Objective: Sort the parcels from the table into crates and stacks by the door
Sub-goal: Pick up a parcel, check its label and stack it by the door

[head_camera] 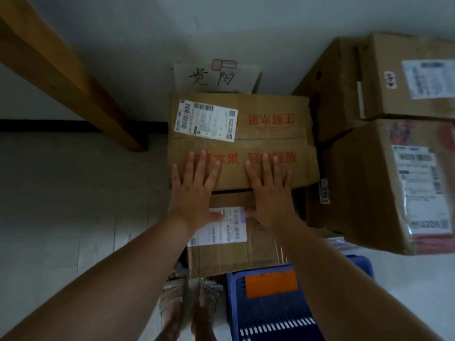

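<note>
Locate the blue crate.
Head view, lower right of centre: the blue crate sits on the floor, right of the person's feet, near the lower cardboard box.

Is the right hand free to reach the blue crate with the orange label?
Probably yes: the right hand lies flat and empty on the red-printed box, and nothing blocks the blue crate nearby.

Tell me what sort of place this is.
Probably a small parcel sorting room or courier depot: cardboard boxes with shipping labels stacked by the wall, a handwritten sign behind one, and a blue plastic crate on the floor.
</note>
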`<state>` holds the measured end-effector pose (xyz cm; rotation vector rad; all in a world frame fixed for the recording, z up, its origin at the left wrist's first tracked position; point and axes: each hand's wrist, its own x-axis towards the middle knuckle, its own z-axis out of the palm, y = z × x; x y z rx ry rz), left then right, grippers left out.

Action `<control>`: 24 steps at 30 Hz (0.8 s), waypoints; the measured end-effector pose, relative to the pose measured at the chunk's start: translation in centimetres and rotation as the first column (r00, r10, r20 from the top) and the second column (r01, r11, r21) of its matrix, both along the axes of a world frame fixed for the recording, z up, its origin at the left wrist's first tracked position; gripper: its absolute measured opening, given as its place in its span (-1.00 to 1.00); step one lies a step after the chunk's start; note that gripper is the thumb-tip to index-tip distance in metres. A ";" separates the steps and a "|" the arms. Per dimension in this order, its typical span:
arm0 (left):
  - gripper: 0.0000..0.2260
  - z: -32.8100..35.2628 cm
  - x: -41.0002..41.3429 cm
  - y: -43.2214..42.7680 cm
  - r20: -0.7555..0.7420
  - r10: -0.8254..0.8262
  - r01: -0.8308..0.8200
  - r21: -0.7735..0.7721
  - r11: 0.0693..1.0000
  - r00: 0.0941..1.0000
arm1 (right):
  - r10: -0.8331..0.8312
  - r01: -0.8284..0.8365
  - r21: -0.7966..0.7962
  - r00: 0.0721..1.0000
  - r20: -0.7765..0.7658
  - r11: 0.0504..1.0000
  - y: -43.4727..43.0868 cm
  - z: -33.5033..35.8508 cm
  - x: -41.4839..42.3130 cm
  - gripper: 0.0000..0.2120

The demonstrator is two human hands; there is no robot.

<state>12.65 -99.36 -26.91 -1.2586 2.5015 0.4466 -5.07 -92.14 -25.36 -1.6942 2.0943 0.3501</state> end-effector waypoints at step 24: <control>-0.09 -0.8 -4.1 -9.8 -0.043 0.104 -0.108 -0.108 0.988 0.994 | -0.113 0.115 -0.037 0.992 0.059 0.993 -9.4 -2.5 -5.2 -0.32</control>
